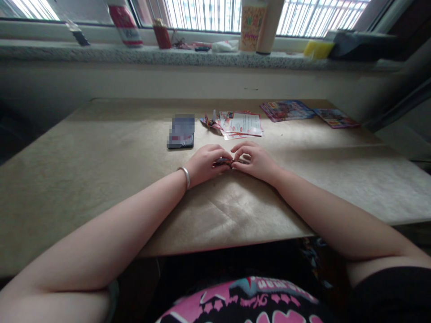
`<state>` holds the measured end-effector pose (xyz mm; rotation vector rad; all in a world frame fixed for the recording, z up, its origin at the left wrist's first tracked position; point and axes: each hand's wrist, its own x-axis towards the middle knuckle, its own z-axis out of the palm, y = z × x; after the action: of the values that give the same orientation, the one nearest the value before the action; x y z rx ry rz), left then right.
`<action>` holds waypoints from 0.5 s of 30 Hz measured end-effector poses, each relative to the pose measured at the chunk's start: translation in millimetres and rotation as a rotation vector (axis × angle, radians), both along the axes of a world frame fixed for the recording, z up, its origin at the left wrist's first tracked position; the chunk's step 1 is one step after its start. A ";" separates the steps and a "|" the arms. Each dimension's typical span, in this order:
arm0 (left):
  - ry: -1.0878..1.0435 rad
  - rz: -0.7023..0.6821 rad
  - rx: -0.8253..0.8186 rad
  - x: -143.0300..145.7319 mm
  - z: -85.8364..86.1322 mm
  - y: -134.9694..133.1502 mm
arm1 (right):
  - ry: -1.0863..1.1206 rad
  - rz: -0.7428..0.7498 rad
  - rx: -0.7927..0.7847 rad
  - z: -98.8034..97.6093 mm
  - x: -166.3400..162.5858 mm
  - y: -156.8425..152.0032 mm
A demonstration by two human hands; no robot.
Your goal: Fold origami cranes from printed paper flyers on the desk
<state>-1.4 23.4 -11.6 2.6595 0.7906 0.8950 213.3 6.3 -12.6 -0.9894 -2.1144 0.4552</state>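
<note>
My left hand (207, 163), with a silver bracelet (185, 177) at its wrist, is closed on a small, flat, dark reddish-brown piece (221, 162) just above the table. Its kind is too small to make out. From the other side my right hand (257, 162) meets it, thumb and index finger pinched at the piece's right end. Behind the hands lie several printed sheets (244, 123) with red and white print. At their left edge sits a small crumpled-looking colourful item (211, 123). A dark phone-like slab (182, 130), partly pixelated, lies left of it.
Colourful printed packets (286, 110) and another printed packet (336, 118) lie at the table's back right. The beige table (101, 179) reaches the wall. On the windowsill stand a red-and-white bottle (125, 22), a red container (162, 35), a patterned cup (251, 27) and a yellow item (318, 49).
</note>
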 end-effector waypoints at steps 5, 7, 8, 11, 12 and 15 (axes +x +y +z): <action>0.018 0.020 0.173 -1.4 0.7 3.2 | -0.078 0.063 0.007 5.5 0.6 -3.2; 0.039 0.032 0.178 -2.3 -0.4 4.9 | -0.113 0.062 -0.008 6.1 2.1 -2.9; 0.046 0.046 0.173 -2.8 -1.1 5.6 | -0.126 0.052 -0.004 6.0 3.1 -2.3; 0.072 0.086 0.165 -4.6 -2.1 6.7 | -0.160 0.026 0.013 4.3 6.3 1.6; 0.088 0.089 0.167 -5.2 -1.9 6.5 | -0.169 0.022 0.017 3.4 7.4 3.1; 0.159 0.083 0.193 -6.9 0.7 3.7 | -0.199 0.049 0.036 1.0 10.1 6.2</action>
<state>-8.3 27.1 -10.8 2.9157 0.8981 0.8251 223.4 12.5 -11.5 -0.9999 -2.3200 0.3537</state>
